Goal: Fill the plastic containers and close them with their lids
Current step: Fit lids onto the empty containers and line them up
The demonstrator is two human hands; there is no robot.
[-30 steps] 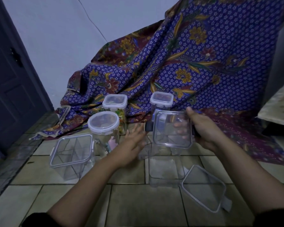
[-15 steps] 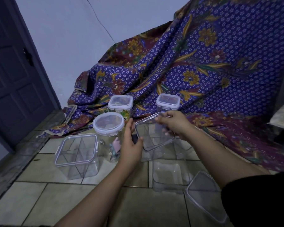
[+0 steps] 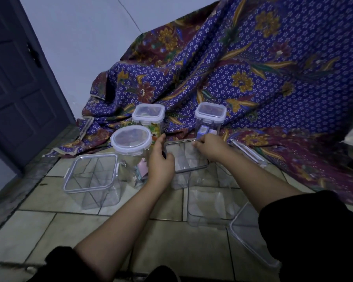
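A clear square lid [image 3: 186, 157] with a dark rim lies on top of a clear container [image 3: 181, 180] in the middle of the tiled floor. My left hand [image 3: 161, 162] grips the lid's left edge. My right hand [image 3: 209, 146] pinches its far right corner. In front of it stands an open, empty clear container [image 3: 209, 208], with a loose clear lid [image 3: 251, 237] lying at its right. A lidded square container [image 3: 91, 179] stands at the left.
A round lidded jar [image 3: 130, 145] and two tall lidded containers [image 3: 148, 116], [image 3: 210, 118] with items inside stand behind. A patterned purple cloth [image 3: 253, 78] drapes the back and right. Another lid [image 3: 249, 152] leans on it. A dark door [image 3: 14, 82] is at the left.
Both hands have lowered the dark-rimmed lid from the air onto the middle container. The camera has moved closer and tilted down.
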